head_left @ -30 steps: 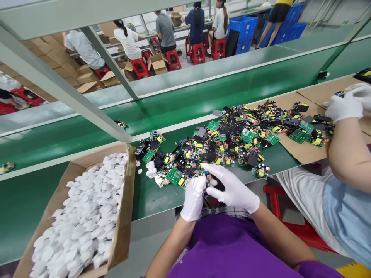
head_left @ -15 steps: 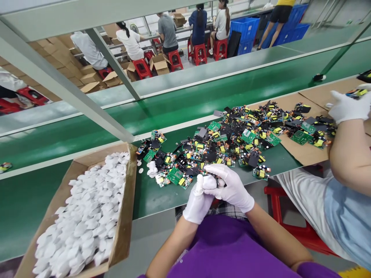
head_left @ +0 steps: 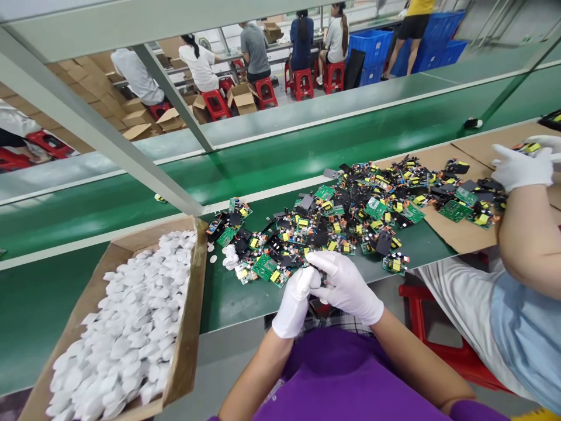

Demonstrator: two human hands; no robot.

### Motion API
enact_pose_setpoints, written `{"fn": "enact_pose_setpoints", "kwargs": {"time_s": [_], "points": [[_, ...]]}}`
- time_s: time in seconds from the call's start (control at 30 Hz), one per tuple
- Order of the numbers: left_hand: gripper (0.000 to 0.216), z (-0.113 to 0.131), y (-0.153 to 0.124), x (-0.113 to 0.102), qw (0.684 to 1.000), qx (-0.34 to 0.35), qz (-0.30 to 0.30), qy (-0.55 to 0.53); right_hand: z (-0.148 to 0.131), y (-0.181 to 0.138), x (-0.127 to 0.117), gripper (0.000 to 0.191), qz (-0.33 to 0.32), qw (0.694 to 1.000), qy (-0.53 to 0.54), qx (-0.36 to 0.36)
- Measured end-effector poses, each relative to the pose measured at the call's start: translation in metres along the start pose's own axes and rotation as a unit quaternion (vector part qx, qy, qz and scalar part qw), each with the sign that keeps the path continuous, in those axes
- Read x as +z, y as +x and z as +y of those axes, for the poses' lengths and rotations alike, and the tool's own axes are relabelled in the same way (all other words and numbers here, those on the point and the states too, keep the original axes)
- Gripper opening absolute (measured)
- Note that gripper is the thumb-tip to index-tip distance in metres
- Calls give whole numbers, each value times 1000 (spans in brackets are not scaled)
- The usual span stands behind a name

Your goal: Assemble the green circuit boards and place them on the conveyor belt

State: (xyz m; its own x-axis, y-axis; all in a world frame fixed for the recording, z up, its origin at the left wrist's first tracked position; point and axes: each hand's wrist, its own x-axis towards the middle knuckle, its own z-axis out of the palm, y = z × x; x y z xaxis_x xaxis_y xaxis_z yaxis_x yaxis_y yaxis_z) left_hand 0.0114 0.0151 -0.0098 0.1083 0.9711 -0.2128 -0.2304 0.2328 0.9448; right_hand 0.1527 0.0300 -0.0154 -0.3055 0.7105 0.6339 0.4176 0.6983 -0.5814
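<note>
My left hand [head_left: 295, 301] and my right hand [head_left: 344, 286], both in white gloves, meet above the table's front edge. Between them is a small rounded white plastic housing [head_left: 314, 278], partly covered by the fingers. The left fingers close round it from the left; the right thumb and fingers press on it from the other side. Whether anything sits inside it is hidden. Just beyond my hands lies a heap of circuit boards [head_left: 302, 225] with yellow and black parts. A few loose white pieces [head_left: 230, 257] lie at the heap's left end.
A cardboard box [head_left: 195, 327] full of white plastic pieces [head_left: 127, 327] stands on the left. Behind the heap runs a green conveyor belt [head_left: 280, 158], with a slanting metal post [head_left: 109, 131] before it. A co-worker's gloved hand [head_left: 523, 166] handles parts at right.
My fingers have closed further over the white housing, which shows less now. Small items on the belt have shifted left. The co-worker's hands at right have moved slightly.
</note>
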Motion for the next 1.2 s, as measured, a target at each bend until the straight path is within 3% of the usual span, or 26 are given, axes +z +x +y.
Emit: {"fn": "enact_pose_setpoints", "kwargs": {"time_s": [0.17,0.33,0.47,0.57,0.63,0.7,0.83,1.03,1.13,1.2], "points": [[47,0,3,-7,995,66,6,75,-10,17,-2,66,-92,992,-83,-23],[46,15,6,-21,989,39,-52,136,-27,45,-3,56,-201,965,-167,-37],[44,18,6,-54,985,110,-1,129,-22,86,0,46,-240,959,-131,-70],[58,18,6,-85,972,172,137,83,6,139,5,48,-196,978,-71,-12],[56,17,6,-102,942,204,249,91,35,180,11,61,-183,974,-89,100],[52,16,8,-113,919,220,298,135,67,220,18,60,-183,965,-120,142],[36,11,13,-119,885,259,256,289,120,271,37,39,-218,938,-171,210],[29,8,15,-121,837,317,247,372,153,286,67,34,-271,901,-228,251],[28,9,14,-121,825,335,246,383,165,290,61,35,-310,879,-258,255],[30,10,14,-121,816,346,245,393,175,293,42,36,-334,857,-291,264]]}}
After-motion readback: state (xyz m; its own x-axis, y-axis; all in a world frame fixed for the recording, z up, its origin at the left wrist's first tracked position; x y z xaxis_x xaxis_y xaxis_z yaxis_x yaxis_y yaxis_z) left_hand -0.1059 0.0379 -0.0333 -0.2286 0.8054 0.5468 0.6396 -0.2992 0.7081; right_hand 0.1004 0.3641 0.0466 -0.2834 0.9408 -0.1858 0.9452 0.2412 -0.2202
